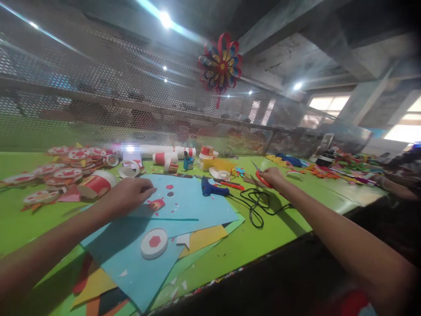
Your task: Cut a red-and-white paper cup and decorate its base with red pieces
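My right hand (273,175) grips a pair of scissors (262,180) by the red-orange handles, blades pointing up and away over the green table. My left hand (133,192) hovers over or rests at the edge of light blue paper sheets (194,206); its fingers are curled together, and anything in them is hidden. On the blue paper lie a red scrap (156,205) and small red dots. Nearer to me is a round white disc (154,243) with a red hexagon at its centre. A blue glue gun (212,188) with a coiled black cord sits between my hands.
Decorated paper discs (67,174) are piled at the left beside a paper cup (100,182). More cups (165,158) and a small blue bottle (188,162) stand behind. An orange-red cutter (233,185) lies past the glue gun. Another person's arm (393,184) reaches in at right.
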`<state>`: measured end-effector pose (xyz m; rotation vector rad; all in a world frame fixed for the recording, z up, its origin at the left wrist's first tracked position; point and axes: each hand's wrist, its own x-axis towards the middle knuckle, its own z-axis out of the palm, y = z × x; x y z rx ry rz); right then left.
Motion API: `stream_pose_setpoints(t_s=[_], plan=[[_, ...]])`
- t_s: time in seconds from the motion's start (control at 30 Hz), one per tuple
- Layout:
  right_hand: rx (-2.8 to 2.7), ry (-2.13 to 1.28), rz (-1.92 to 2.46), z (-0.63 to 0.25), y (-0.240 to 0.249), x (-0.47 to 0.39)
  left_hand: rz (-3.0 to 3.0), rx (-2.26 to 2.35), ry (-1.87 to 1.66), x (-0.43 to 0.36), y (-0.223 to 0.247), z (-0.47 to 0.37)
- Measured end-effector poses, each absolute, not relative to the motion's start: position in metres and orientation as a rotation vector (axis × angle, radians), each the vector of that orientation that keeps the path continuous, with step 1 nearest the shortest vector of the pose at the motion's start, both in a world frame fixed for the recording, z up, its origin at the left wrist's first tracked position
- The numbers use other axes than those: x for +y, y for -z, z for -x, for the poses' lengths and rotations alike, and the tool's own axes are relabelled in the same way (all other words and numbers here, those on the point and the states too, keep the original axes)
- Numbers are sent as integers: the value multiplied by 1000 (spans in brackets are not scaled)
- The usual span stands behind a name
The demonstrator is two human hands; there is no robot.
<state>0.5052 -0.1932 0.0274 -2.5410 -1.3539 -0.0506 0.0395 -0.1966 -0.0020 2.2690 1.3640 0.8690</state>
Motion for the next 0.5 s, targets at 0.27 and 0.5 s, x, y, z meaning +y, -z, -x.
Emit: stream_pose_setpoints(t_s=[0.27, 0.5], plan=[[-1308, 42, 2709, -526, 6, -152, -2568, 1521, -639, -197, 21, -37], [-1516, 131, 2706, -522, 8, -148, -2546, 1475, -620, -205, 17, -32]])
